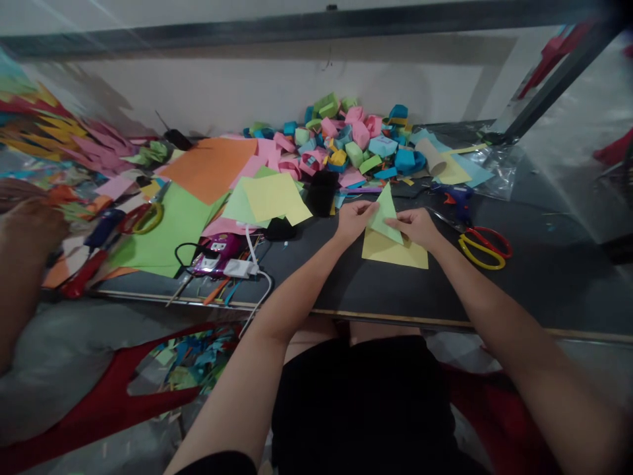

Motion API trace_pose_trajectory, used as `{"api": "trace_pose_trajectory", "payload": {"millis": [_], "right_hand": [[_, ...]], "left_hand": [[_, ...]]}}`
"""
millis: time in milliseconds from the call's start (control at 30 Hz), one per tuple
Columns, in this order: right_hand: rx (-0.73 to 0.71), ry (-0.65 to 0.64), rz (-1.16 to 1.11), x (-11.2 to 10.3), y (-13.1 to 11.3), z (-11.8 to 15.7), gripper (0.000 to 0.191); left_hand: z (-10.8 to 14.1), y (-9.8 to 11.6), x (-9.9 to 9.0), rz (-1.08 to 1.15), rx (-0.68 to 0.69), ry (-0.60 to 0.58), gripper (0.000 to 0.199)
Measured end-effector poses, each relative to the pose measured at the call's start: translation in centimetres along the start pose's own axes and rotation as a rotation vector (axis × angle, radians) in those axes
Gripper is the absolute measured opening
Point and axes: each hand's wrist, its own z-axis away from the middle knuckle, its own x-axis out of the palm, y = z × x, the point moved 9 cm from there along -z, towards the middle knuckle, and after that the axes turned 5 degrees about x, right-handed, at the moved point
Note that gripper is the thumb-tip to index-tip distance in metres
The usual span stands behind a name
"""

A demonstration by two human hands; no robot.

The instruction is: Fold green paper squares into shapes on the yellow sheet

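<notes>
Both of my hands hold a light green sheet of paper (387,214), folded into a triangle with one point upward. My left hand (355,220) pinches its left edge, and my right hand (416,225) grips the lower right side between thumb and fingers. Beneath it a yellow sheet of paper (394,254) lies flat on the dark table (316,277). To the right of my right hand rest scissors (485,248) with red and yellow handles.
A heap of folded paper pieces (356,135) lies against the wall. Orange paper (215,165), green paper (158,237) and a purple power strip (217,256) are on the left. A blue glue gun (459,200) sits at right. Another person's hand (30,218) is at far left.
</notes>
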Motion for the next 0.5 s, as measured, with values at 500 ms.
{"api": "trace_pose_trajectory", "payload": {"millis": [500], "right_hand": [[0.012, -0.139, 0.065, 1.4, -0.7, 0.3, 0.060]], "left_hand": [[0.1, 0.9, 0.1, 0.043, 0.053, -0.015, 0.051]]}}
